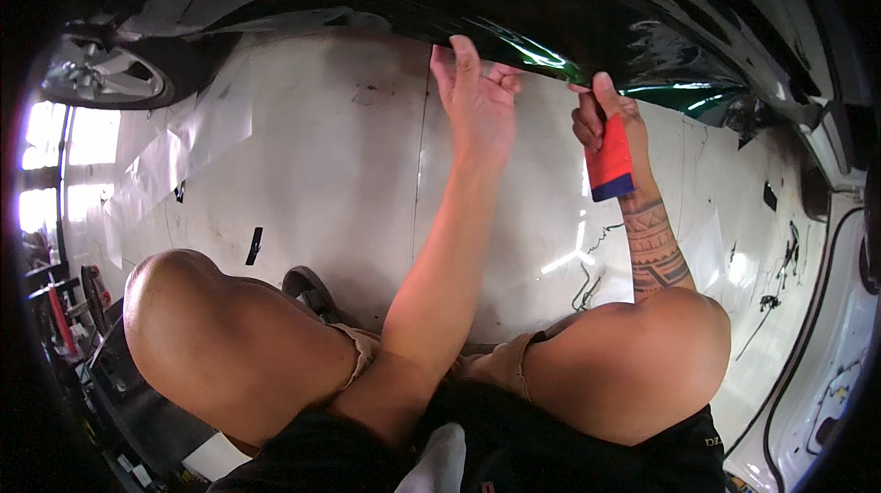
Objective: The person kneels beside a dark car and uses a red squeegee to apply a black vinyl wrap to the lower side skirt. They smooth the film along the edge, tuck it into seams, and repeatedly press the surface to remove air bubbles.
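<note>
— What does the head camera show you doing down there?

— I'm crouched on the floor beside the dark car body. My left hand is up at the car's lower edge, fingers mostly straight and pressed against the glossy green film there; it grips nothing that I can see. My right hand is closed around a red squeegee with a dark blue end, its upper end at the film just beside my left hand.

— How would you do this bit well?

— I reckon the left hand should keep the film flat and taut while the squeegee strokes firmly away from it, so no air or creases get trapped along the edge.

— And the count?

— Two hands, one squeegee, one strip of green film, one wheel far off to my left, and one loose clear sheet lying on the floor.
</note>
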The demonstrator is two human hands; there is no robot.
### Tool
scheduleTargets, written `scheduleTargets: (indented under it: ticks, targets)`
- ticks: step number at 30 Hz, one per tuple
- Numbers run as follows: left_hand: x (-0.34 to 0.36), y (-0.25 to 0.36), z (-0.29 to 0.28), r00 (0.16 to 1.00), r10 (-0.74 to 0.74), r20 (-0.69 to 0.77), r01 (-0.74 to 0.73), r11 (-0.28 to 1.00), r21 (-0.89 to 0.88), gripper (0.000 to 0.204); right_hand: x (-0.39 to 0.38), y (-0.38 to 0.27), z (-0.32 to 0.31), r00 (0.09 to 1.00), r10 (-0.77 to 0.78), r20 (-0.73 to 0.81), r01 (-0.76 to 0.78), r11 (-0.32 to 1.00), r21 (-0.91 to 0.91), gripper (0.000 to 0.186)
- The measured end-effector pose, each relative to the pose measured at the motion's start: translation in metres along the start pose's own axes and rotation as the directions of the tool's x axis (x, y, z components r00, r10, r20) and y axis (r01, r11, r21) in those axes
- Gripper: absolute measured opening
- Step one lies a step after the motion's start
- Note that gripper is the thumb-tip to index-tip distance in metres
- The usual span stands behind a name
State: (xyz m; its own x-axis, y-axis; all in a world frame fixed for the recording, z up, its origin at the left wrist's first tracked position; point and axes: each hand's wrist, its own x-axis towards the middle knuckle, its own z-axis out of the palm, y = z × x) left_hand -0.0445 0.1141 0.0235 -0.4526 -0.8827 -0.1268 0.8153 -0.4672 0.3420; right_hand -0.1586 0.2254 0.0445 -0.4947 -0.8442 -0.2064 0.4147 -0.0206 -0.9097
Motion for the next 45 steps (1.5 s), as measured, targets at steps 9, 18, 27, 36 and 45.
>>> scheduleTargets:
  ticks: [9,18,27,36,45]
  targets:
    - [0.015,-0.018,0.017,0.973,-0.129,0.190,0.161,0.973,-0.167,0.045,-0.005,-0.005,0.003,0.998,0.066,-0.001,-0.065,0.995,0.075,0.039]
    - [0.024,-0.022,0.008,0.942,-0.178,0.283,0.251,0.936,-0.248,0.040,-0.008,-0.018,-0.002,0.981,0.185,-0.064,-0.194,0.965,-0.175,0.051]
    - [0.038,-0.027,0.001,0.915,-0.216,0.342,0.339,0.869,-0.359,0.042,-0.134,-0.014,-0.116,0.966,0.256,-0.034,-0.196,0.813,0.548,0.069]
    - [0.041,-0.023,-0.003,0.905,-0.207,0.372,0.316,0.913,-0.260,0.044,-0.255,0.038,-0.139,0.910,0.339,-0.239,-0.204,0.868,0.453,0.044]
    - [0.032,-0.020,-0.001,0.890,-0.298,0.347,0.386,0.896,-0.221,0.052,-0.080,-0.144,0.008,0.903,-0.429,-0.027,0.089,0.248,-0.965,0.038]
